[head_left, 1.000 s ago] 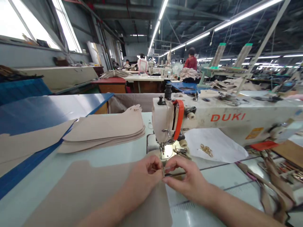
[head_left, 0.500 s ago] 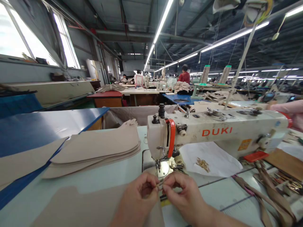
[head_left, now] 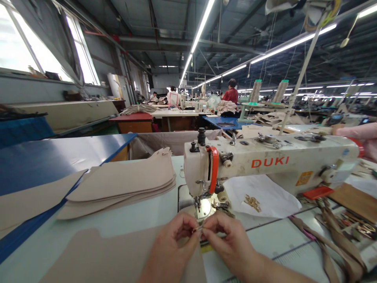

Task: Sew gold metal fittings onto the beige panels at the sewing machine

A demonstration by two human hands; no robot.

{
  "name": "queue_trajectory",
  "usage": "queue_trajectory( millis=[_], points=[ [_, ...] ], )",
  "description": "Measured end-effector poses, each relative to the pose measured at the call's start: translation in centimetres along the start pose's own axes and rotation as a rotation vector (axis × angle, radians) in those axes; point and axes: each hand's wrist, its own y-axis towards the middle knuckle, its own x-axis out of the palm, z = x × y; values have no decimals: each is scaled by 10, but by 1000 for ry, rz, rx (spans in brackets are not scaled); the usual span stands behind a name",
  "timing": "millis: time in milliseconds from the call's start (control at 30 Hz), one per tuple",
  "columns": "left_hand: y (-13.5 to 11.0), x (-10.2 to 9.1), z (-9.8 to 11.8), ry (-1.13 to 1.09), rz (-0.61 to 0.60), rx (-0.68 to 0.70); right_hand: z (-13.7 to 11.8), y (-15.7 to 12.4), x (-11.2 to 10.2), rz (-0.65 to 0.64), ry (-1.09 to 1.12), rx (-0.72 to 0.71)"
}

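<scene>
My left hand [head_left: 172,245] and my right hand [head_left: 229,243] meet just in front of the needle of the white DUKI sewing machine [head_left: 265,163]. Both are closed in a pinch on a small metal piece [head_left: 198,228] held between the fingertips; I cannot make out what it is. Under my left hand lies a flat beige fabric panel [head_left: 97,257] on the pale table. The needle plate [head_left: 203,207] shines right behind my fingers.
A stack of beige cut panels [head_left: 123,182] lies at the left of the machine. White paper [head_left: 265,198] with small gold metal parts [head_left: 252,203] sits under the machine arm. Beige straps [head_left: 332,232] lie at right. Another person's hand [head_left: 361,135] shows at the right edge. Workers sit at far tables.
The camera tilted up between the earliest frame and now, so my hands sit lower in view. They stay pinched together on the small piece and have barely shifted.
</scene>
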Motion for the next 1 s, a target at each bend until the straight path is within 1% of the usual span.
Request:
queue_trajectory(
  millis=[167,267,333,400,500,600,733,867,933,1000],
  points=[
    [-3,-1,1,59,-4,37,0,0,-2,-26,219,108],
    [-3,0,2,69,12,26,0,0,-5,-53,255,150],
    [-2,0,3,76,17,22,-2,1,-7,-66,216,142],
    [-2,0,4,81,19,26,-4,1,-9,-67,131,114],
    [-2,1,4,85,22,21,-7,0,-11,-77,-19,28],
    [-2,1,4,92,14,16,-9,0,-12,-93,-96,-27],
    [-2,0,1,114,-3,32,-11,1,-12,-106,-125,-23],
    [-2,2,1,125,-14,28,-11,3,-12,-124,-119,12],
    [-2,1,5,134,-47,16,-10,2,-11,-129,-111,40],
    [-1,-4,10,174,-103,31,-9,1,-10,-138,-94,69]
  ],
)
